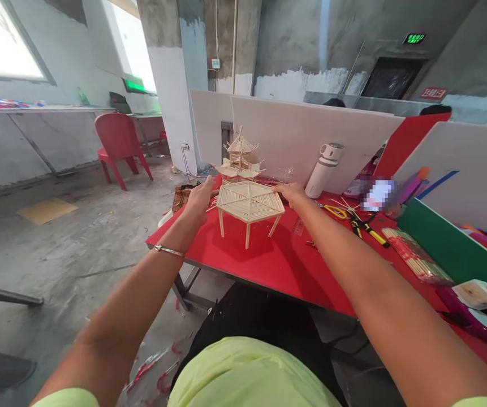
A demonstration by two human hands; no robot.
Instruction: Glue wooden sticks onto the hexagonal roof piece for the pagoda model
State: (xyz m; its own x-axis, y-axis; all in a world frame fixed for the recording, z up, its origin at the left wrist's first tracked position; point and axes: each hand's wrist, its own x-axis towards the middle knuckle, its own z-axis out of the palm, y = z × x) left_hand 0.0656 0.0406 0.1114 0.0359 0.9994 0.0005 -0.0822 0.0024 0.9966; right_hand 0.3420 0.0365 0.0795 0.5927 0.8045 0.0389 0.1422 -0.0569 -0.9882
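A hexagonal stick platform (pixel 249 202) on thin stick legs is in front of me, at the near side of the red table (pixel 268 268). It is upright; I cannot tell if all its legs touch the table. At its right corner, my right hand (pixel 291 195) has its fingers closed on the rim. My left hand (pixel 201 199) is beside the left corner with its fingers stretched out, and whether it touches the rim is unclear. Right behind the platform is a tiered stick pagoda model (pixel 240 158) with a pointed roof.
To the right are a white thermos (pixel 324 169), yellow-and-black pliers (pixel 368 230), yellow-handled scissors (pixel 335 211), a packet of sticks (pixel 415 254) and a green box (pixel 459 232). White boards (pixel 294 127) line the table's back. A red chair (pixel 120 144) stands left.
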